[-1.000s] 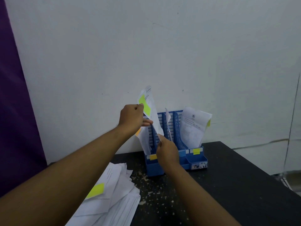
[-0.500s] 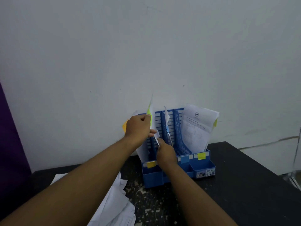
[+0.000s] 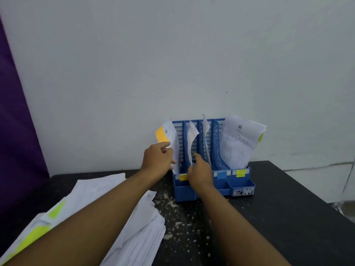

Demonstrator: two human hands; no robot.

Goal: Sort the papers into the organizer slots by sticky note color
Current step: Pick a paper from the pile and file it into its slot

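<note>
The blue organizer point(image 3: 222, 189) stands on the black table against the wall. Its front carries an orange label point(image 3: 183, 177), a blue label point(image 3: 221, 175) and a yellow label point(image 3: 240, 172). A paper with an orange note point(image 3: 162, 135) leans in the leftmost slot. My left hand point(image 3: 158, 159) is beside it, fingers apart and brushing that sheet. A curled white paper point(image 3: 193, 134) stands in the second slot; its note is hidden. My right hand point(image 3: 200, 170) pinches its lower edge. Another sheet point(image 3: 205, 125) is in the third slot, and several papers point(image 3: 240, 143) fill the rightmost.
A loose pile of white papers point(image 3: 138, 231) lies at the table's left, with lime-green notes point(image 3: 55, 209) showing under my left arm. White flecks point(image 3: 182, 223) dot the black table in front of the organizer. A purple curtain point(image 3: 15, 131) hangs at the left.
The green-noted paper, held high in both hands, has gone down into the second slot. My left hand let go of its top and dropped beside the orange-noted sheet.
</note>
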